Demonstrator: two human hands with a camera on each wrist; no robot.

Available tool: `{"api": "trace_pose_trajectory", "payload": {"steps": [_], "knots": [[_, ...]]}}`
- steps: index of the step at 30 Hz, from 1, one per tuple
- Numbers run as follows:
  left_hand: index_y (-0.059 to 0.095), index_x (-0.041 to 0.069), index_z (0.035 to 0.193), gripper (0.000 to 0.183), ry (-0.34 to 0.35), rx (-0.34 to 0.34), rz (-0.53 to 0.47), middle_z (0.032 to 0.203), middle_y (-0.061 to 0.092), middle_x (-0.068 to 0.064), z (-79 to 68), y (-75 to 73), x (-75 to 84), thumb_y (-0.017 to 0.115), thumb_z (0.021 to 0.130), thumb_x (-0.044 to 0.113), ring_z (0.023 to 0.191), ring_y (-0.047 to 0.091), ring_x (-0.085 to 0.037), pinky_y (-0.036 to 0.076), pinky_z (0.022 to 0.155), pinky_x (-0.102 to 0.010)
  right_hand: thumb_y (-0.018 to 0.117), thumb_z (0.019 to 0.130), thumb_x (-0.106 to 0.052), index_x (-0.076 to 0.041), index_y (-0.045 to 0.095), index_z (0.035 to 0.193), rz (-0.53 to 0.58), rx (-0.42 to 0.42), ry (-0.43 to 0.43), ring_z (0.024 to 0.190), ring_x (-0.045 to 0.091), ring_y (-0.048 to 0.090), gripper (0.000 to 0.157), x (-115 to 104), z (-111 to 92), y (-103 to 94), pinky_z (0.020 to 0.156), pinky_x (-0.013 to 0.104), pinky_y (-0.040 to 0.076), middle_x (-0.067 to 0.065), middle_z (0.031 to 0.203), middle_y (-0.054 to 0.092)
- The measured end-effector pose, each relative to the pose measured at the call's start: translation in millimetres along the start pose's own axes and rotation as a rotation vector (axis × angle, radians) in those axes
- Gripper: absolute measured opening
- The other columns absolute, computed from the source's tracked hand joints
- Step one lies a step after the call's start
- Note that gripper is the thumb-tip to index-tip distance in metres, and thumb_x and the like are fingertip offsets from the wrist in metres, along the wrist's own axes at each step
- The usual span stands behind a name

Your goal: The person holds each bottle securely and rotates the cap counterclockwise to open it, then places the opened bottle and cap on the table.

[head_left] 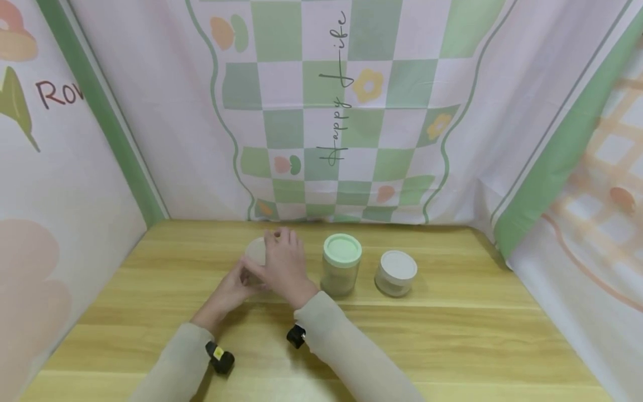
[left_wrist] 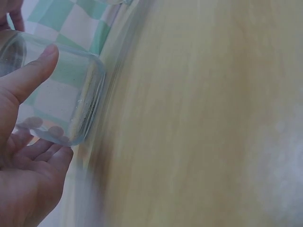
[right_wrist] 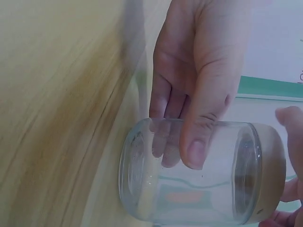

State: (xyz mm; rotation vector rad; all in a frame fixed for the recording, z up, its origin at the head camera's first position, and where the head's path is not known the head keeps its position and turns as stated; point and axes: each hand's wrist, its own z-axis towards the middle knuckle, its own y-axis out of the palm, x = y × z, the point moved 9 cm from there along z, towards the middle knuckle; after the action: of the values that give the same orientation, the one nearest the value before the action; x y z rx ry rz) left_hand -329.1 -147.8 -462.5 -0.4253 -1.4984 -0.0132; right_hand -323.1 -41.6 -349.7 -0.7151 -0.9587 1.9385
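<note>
A clear glass jar (right_wrist: 208, 184) with a beige lid (right_wrist: 271, 175) stands upright on the table at the left of the group. My left hand (head_left: 228, 293) grips its body from the left, thumb on one side and fingers round the other, as the left wrist view shows. From above, my right hand (head_left: 285, 262) holds the lid with bent fingers spread about its rim. The lid sits on the jar's mouth; the right hand hides part of it in the head view. Inside, the jar looks empty.
Right of the hands stands a taller glass jar with a green lid (head_left: 342, 250). Farther right is a short glass jar with a white lid (head_left: 398, 264). A checked curtain (head_left: 326, 128) hangs behind the wooden table (head_left: 402, 346).
</note>
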Motion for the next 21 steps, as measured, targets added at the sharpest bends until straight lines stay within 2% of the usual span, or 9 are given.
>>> {"api": "trace_pose_trajectory", "payload": {"steps": [6, 12, 21], "knots": [[0.032, 0.012, 0.151, 0.076, -0.010, 0.011, 0.010, 0.163, 0.023, -0.012, 0.9, -0.8, 1.3, 0.077, 0.090, 0.018, 0.149, 0.019, -0.038, 0.016, 0.116, -0.062, 0.063, 0.088, -0.065, -0.002, 0.068, 0.124, 0.002, 0.034, -0.047, 0.098, 0.027, 0.051, 0.072, 0.1, -0.7, 4.5, 0.086, 0.036, 0.046, 0.014, 0.111, 0.061], [0.034, 0.009, 0.149, 0.073, -0.013, 0.014, 0.000, 0.164, 0.022, -0.013, 1.9, -0.9, 0.5, 0.077, 0.090, 0.017, 0.149, 0.017, -0.038, 0.014, 0.117, -0.061, 0.066, 0.088, -0.063, -0.001, 0.069, 0.123, 0.038, 0.076, -0.066, 0.098, 0.028, 0.052, 0.071, 1.3, -3.2, 3.1, 0.086, 0.037, 0.047, 0.015, 0.111, 0.061], [0.030, 0.011, 0.153, 0.079, -0.019, 0.007, 0.010, 0.164, 0.020, -0.014, 0.4, -1.5, -0.6, 0.077, 0.090, 0.019, 0.149, 0.018, -0.039, 0.015, 0.117, -0.060, 0.065, 0.089, -0.061, -0.004, 0.067, 0.127, 0.115, 0.048, -0.074, 0.103, 0.028, 0.050, 0.069, 5.6, -3.2, 9.9, 0.084, 0.035, 0.047, 0.015, 0.117, 0.059]]}}
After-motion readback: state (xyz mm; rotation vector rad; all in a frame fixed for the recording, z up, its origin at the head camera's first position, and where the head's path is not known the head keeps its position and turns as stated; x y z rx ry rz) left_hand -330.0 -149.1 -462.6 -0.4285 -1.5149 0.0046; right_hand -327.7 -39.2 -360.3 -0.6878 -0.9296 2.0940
